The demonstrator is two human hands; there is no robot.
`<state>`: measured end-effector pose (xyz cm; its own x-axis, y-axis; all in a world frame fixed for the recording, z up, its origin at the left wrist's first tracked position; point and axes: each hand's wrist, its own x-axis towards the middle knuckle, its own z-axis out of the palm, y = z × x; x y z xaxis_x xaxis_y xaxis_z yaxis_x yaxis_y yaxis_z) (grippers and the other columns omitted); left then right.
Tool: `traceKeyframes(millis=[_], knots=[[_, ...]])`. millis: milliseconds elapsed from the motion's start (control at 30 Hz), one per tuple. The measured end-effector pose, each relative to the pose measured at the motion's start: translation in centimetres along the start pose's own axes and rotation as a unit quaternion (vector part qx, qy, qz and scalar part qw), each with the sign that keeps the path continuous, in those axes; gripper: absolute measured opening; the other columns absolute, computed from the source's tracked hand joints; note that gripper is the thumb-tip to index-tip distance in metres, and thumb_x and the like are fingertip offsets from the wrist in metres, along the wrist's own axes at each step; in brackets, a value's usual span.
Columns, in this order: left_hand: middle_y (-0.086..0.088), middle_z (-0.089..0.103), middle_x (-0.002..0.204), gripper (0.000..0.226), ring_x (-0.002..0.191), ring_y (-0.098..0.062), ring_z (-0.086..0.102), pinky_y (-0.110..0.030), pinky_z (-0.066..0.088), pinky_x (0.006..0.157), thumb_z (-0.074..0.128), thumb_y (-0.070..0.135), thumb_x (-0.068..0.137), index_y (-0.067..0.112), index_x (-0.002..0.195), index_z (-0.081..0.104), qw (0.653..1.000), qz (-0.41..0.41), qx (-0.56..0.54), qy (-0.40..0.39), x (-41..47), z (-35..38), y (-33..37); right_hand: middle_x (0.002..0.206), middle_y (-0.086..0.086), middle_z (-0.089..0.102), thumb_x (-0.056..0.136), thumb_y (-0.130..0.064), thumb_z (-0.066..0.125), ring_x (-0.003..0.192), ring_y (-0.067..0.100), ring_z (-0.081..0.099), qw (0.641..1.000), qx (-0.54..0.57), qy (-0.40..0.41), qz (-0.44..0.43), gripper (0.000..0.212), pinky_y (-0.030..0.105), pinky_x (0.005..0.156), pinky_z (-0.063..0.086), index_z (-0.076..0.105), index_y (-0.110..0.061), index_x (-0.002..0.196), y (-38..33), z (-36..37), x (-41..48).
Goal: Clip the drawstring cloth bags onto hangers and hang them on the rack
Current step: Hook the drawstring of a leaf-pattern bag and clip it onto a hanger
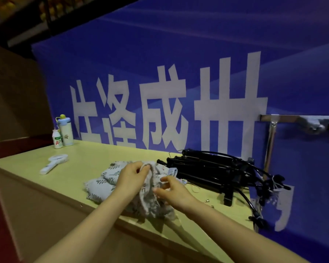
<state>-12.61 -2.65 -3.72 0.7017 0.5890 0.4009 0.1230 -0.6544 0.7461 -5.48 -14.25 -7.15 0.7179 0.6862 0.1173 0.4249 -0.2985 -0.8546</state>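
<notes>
A heap of pale cloth bags (103, 180) printed with grey leaves lies on the yellow-green table (80, 158). My left hand (130, 177) pinches the top edge of one bag (150, 198) and lifts it off the heap. My right hand (171, 192) holds the same bag lower on its right side, fingers curled into the cloth. A stack of black clip hangers (213, 168) lies just right of the bags. A metal rack bar (285, 118) on a chrome post (270, 147) stands at the right edge of the table.
A white handheld fan (52, 164) lies at the left of the table. A white and blue bottle (66, 131) and a small drink bottle (57, 139) stand at the back left corner. A blue banner (179, 73) with white characters forms the back wall.
</notes>
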Motion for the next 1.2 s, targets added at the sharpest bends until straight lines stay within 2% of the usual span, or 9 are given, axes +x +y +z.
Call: traceKeyframes(millis=[333, 467, 567, 767, 933, 1000, 1067, 1133, 1200], knots=[[-0.003, 0.034, 0.049, 0.046, 0.05, -0.019, 0.031, -0.028, 0.025, 0.052, 0.05, 0.023, 0.093, 0.013, 0.05, 0.037, 0.976, 0.004, -0.085, 0.202, -2.6, -8.1, 2.0, 0.102, 0.005, 0.06, 0.085, -0.038, 0.062, 0.091, 0.024, 0.061, 0.994, -0.039, 0.006, -0.107, 0.028, 0.041, 0.079, 0.054, 0.049, -0.02, 0.101, -5.6, 5.6, -0.7], [-0.016, 0.041, 0.058, 0.044, 0.057, -0.022, 0.037, -0.033, 0.032, 0.057, 0.051, 0.023, 0.091, -0.01, 0.061, 0.049, 0.965, 0.052, -0.132, 0.219, -4.9, -10.2, 3.7, 0.081, -0.002, 0.055, 0.093, -0.019, 0.051, 0.07, 0.012, 0.053, 0.987, 0.058, -0.063, -0.134, 0.003, 0.026, 0.065, 0.046, 0.049, -0.017, 0.091, -8.6, 7.5, -2.2], [-0.015, 0.035, 0.058, 0.04, 0.058, -0.023, 0.033, -0.034, 0.029, 0.057, 0.052, 0.019, 0.09, 0.001, 0.055, 0.042, 0.959, 0.068, -0.169, 0.215, -7.0, -10.5, 4.4, 0.071, -0.011, 0.046, 0.096, -0.001, 0.04, 0.063, -0.002, 0.043, 0.979, 0.12, -0.115, -0.12, 0.033, 0.008, 0.058, 0.038, 0.046, -0.023, 0.073, -9.6, 8.5, -3.7], [-0.019, 0.056, 0.075, 0.023, 0.07, -0.027, 0.052, -0.038, 0.043, 0.07, 0.065, 0.025, 0.081, 0.002, 0.078, 0.061, 0.947, -0.054, -0.31, 0.073, -8.6, -8.0, 0.2, 0.067, 0.0, 0.055, 0.094, -0.011, 0.048, 0.058, 0.009, 0.052, 0.966, 0.245, -0.077, 0.008, 0.02, 0.018, 0.054, 0.044, 0.054, -0.013, 0.075, -4.0, 7.8, -6.4], [-0.013, 0.07, 0.074, 0.016, 0.064, -0.021, 0.066, -0.026, 0.054, 0.065, 0.069, 0.016, 0.079, 0.001, 0.085, 0.068, 0.903, -0.132, -0.394, -0.11, -9.2, -3.7, -2.7, 0.071, 0.016, 0.059, 0.094, -0.014, 0.048, 0.062, 0.028, 0.056, 0.985, 0.17, 0.027, 0.019, 0.019, 0.037, 0.067, 0.047, 0.056, -0.003, 0.08, 2.0, 3.9, -7.5], [-0.013, 0.073, 0.085, 0.03, 0.077, -0.023, 0.067, -0.032, 0.053, 0.077, 0.072, 0.022, 0.068, 0.003, 0.091, 0.071, 0.883, -0.152, -0.415, -0.16, -9.8, -1.2, -3.2, 0.068, 0.017, 0.064, 0.094, -0.014, 0.05, 0.057, 0.024, 0.061, 0.988, 0.151, 0.043, 0.013, 0.024, 0.03, 0.058, 0.051, 0.059, 0.001, 0.078, 3.9, 2.4, -8.7], [-0.011, 0.073, 0.089, 0.038, 0.084, -0.024, 0.068, -0.038, 0.051, 0.087, 0.072, 0.029, 0.062, 0.007, 0.094, 0.072, 0.862, -0.19, -0.434, -0.182, -10.5, 1.1, -3.4, 0.051, 0.005, 0.05, 0.095, -0.009, 0.049, 0.037, 0.006, 0.046, 0.986, 0.161, 0.035, 0.014, 0.028, 0.017, 0.041, 0.037, 0.051, -0.004, 0.068, 4.8, 0.8, -10.3], [-0.014, 0.071, 0.107, 0.051, 0.102, -0.027, 0.064, -0.044, 0.045, 0.102, 0.075, 0.037, 0.06, 0.01, 0.104, 0.072, 0.843, -0.217, -0.455, -0.189, -10.7, 2.9, -3.6, 0.044, -0.001, 0.033, 0.095, -0.007, 0.049, 0.03, 0.005, 0.029, 0.984, 0.177, 0.01, 0.01, 0.03, 0.015, 0.034, 0.024, 0.044, -0.008, 0.066, 5.3, -0.4, -11.5], [-0.015, 0.066, 0.12, 0.059, 0.114, -0.03, 0.06, -0.047, 0.04, 0.108, 0.076, 0.041, 0.063, 0.013, 0.113, 0.069, 0.815, -0.241, -0.49, -0.192, -10.7, 4.6, -3.7, 0.045, -0.002, 0.036, 0.094, -0.011, 0.054, 0.032, 0.007, 0.032, 0.989, 0.15, 0.007, 0.013, 0.028, 0.017, 0.035, 0.025, 0.048, -0.009, 0.066, 5.8, -1.8, -12.0]])
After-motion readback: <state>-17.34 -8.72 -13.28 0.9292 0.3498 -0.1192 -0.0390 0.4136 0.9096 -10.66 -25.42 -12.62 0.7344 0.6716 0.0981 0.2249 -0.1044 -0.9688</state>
